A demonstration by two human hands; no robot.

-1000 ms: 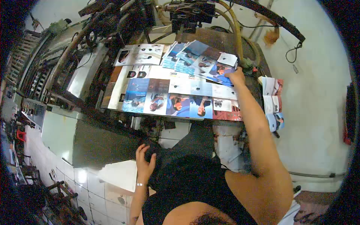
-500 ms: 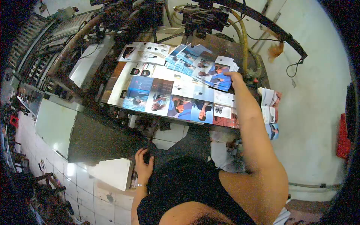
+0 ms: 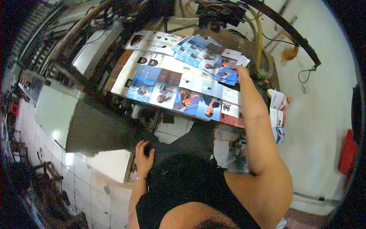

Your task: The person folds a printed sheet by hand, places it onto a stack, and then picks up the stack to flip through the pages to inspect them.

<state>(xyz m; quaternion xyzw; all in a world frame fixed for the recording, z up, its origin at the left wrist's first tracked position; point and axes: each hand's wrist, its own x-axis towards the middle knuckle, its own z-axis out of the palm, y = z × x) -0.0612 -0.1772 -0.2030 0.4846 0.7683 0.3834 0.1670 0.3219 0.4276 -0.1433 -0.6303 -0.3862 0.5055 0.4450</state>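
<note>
My right hand (image 3: 241,73) reaches across the table and grips the right edge of some loose printed sheets (image 3: 207,57). These sheets lie fanned in an uneven pile, with photos of people on blue, white and dark panels. Under and in front of them spreads a large printed sheet (image 3: 164,91) with rows of pictures and some lettering. My left hand (image 3: 144,158) is down beside my dark-clothed leg, fingers apart, holding nothing. A band circles that wrist.
Another printed sheet (image 3: 152,42) lies at the back left of the table. Folded prints (image 3: 279,110) hang past the right side. Dark machinery with a yellow hose (image 3: 259,36) stands behind. A grey-green panel (image 3: 55,114) and a white block (image 3: 110,164) are at left.
The view has shifted slightly, so the table sits higher in it. My right hand stays at the sheets' right edge; my left hand stays by my leg.
</note>
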